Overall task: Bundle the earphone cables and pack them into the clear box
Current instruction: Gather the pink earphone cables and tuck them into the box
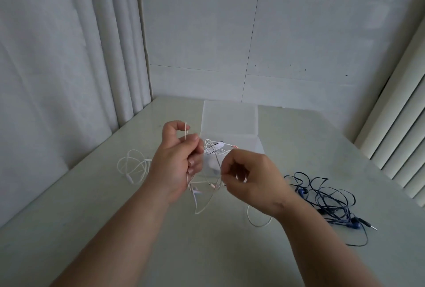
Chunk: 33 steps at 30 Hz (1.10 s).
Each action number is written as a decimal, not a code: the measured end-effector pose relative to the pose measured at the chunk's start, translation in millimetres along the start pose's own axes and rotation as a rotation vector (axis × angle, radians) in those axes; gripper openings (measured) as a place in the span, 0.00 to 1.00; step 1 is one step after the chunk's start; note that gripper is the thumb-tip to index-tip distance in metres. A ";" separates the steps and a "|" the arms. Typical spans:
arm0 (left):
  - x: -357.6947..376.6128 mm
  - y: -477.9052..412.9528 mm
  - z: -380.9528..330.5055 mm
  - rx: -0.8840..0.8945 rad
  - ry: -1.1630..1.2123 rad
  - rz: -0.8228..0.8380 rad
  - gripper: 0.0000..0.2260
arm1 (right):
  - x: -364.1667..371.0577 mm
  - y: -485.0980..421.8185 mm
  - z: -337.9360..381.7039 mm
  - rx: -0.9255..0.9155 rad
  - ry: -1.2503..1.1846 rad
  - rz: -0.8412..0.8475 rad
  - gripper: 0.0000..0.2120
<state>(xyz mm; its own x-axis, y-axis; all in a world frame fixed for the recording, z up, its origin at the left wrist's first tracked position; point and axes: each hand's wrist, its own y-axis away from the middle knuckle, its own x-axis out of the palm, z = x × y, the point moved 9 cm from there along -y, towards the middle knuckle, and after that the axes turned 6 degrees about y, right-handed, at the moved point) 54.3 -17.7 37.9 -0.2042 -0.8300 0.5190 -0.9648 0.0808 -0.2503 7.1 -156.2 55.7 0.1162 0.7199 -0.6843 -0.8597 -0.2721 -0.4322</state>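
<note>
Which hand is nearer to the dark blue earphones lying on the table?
Right. The right hand, pinching a white cable, is just left of the dark blue earphones; the left hand, gripping the same cable, is farther left.

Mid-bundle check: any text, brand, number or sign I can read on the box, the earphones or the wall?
None readable.
clear box: no label or print shows.
white earphone cable, loose white earphones, blue earphones: any marking too small to tell.
wall: only dark specks, not characters.
</note>
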 end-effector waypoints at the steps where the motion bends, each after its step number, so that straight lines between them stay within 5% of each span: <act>1: -1.4 -0.6 -1.0 0.016 0.006 -0.023 0.10 | 8.0 0.9 2.2 -0.001 0.005 0.059 0.05; 8: -4.7 -1.0 -1.7 0.024 0.079 -0.067 0.10 | 41.0 1.5 6.9 0.014 0.348 0.184 0.21; 15: -9.0 -3.3 0.6 0.015 0.084 -0.101 0.10 | 49.1 1.5 25.6 -0.129 0.448 0.100 0.10; 21: -16.5 -3.5 -0.1 -0.004 0.025 -0.161 0.09 | 21.7 0.7 -9.1 0.136 0.170 0.141 0.02; 33: -30.2 -4.7 17.7 -0.248 -0.146 -0.143 0.07 | -53.5 3.6 -56.1 0.393 -1.046 -0.374 0.11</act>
<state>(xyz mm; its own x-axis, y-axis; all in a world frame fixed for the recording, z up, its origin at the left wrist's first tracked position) 67.9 -2.8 8.9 -0.0546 -0.9116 0.4075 -0.9967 0.0745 0.0331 25.6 -231.6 57.8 0.0867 0.9362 0.3407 -0.9741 0.1513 -0.1678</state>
